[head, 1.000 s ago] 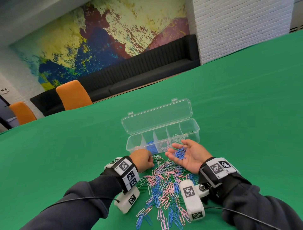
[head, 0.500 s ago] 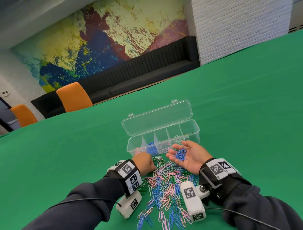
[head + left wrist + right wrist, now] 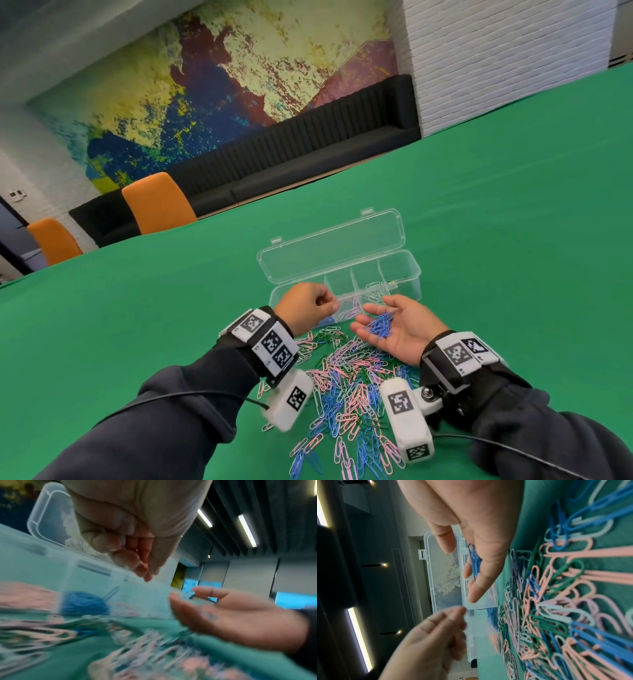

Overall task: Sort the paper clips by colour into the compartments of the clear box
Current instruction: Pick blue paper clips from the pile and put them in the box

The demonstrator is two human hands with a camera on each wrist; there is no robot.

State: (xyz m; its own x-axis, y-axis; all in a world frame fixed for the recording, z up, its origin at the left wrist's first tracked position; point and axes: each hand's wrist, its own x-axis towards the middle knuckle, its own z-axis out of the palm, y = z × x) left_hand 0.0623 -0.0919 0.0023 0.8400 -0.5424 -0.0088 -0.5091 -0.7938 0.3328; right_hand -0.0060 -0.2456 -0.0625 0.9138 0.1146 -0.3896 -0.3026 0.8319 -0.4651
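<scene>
The clear box (image 3: 415, 276) stands open on the green table, its lid (image 3: 331, 249) tipped back. One left compartment holds blue clips (image 3: 84, 604), with pink ones beside them. My right hand (image 3: 400, 329) lies palm up just in front of the box, cupping a small bunch of blue clips (image 3: 380, 325) (image 3: 475, 559). My left hand (image 3: 306, 305) hovers over the box's left end with its fingers (image 3: 120, 543) curled and thumb meeting index. No clip shows between them. A mixed pile of pink, blue, green and white clips (image 3: 349, 380) lies between my wrists.
Green cloth covers the table (image 3: 496, 222) well past the box on all sides. Two orange chairs (image 3: 157, 202) (image 3: 54, 240) and a black bench (image 3: 308, 147) stand beyond the far edge. Cables (image 3: 507, 445) run from my wrist cameras across the near cloth.
My left hand has lifted off the pile and moved forward and right, up to the box's left end. The right hand has kept its place, palm up with the blue clips.
</scene>
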